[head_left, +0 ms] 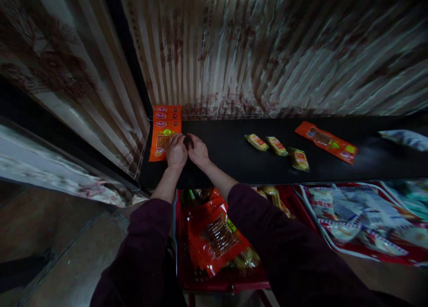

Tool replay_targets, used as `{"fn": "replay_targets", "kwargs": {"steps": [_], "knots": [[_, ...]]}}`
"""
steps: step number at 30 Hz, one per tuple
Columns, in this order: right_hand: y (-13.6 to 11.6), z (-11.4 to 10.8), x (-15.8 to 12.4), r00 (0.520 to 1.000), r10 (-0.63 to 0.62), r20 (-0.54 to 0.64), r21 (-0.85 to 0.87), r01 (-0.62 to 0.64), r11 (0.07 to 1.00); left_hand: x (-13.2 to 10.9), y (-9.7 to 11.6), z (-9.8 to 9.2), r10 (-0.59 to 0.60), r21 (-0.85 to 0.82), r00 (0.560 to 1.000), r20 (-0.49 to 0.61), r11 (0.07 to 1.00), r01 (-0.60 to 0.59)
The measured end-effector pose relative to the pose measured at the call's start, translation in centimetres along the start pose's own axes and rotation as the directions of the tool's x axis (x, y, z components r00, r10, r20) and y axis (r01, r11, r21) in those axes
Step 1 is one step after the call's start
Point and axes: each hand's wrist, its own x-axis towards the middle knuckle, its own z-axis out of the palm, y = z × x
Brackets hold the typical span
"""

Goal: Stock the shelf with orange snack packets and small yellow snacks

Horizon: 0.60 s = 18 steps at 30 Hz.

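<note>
My left hand [176,151] is at the left end of a black shelf, its bent fingers closed over the right edge of an orange snack packet [162,142]. That packet overlaps others behind it, so only their top strips show. Close beside it is my right hand [198,151], fingers curled inward towards the left hand. Whatever is between its fingertips, if anything, is hidden. Below my forearms, a red basket [178,253] holds more orange packets [219,235] and yellowish wrapped items.
Three small yellow wrapped snacks [277,146] lie mid-shelf [227,164]. Farther right are another orange packet [326,142] and a blurred pale package [406,138]. A second red basket [329,242] holds white packets. Striped fabric [217,52] hangs behind and on the left.
</note>
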Motion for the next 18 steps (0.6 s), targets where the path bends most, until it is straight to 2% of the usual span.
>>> {"fn": "replay_targets", "kwargs": {"steps": [4, 8, 10, 11, 14, 17, 18], "knots": [[-0.5, -2.7, -3.6, 0.998, -0.063, -0.028, 0.025, 0.063, 0.998, -3.7, 2.4, -1.3, 0.051, -0.082, 0.999, -0.009, 0.995, -0.052], [-0.3, -5.4, -9.3, 0.99, -0.122, -0.074, 0.076, 0.127, 0.989, -8.6, 4.9, -2.5, 0.153, -0.129, 0.988, 0.01, 0.98, -0.15], [0.6, -6.1, -12.5, 0.987, -0.137, -0.079, 0.094, 0.144, 0.985, -11.3, 6.1, -2.7, 0.185, -0.117, 0.976, 0.112, 0.978, -0.172], [1.2, -6.3, -14.1, 0.988, -0.13, -0.083, 0.096, 0.138, 0.986, -12.6, 6.6, -2.6, 0.182, -0.105, 0.963, 0.198, 0.981, -0.163], [3.5, -6.3, -18.2, 0.994, -0.064, -0.089, 0.084, 0.072, 0.994, -16.4, 7.8, -1.7, 0.16, -0.068, 0.89, 0.427, 0.987, -0.145], [5.5, -5.9, -20.9, 0.998, -0.051, -0.032, 0.037, 0.053, 0.998, -19.7, 8.1, -0.1, 0.153, -0.033, 0.837, 0.526, 0.987, -0.16], [5.9, -5.8, -21.6, 0.999, -0.024, -0.032, 0.017, 0.025, 1.0, -20.7, 8.1, 0.4, 0.152, -0.031, 0.836, 0.527, 0.987, -0.16]]}}
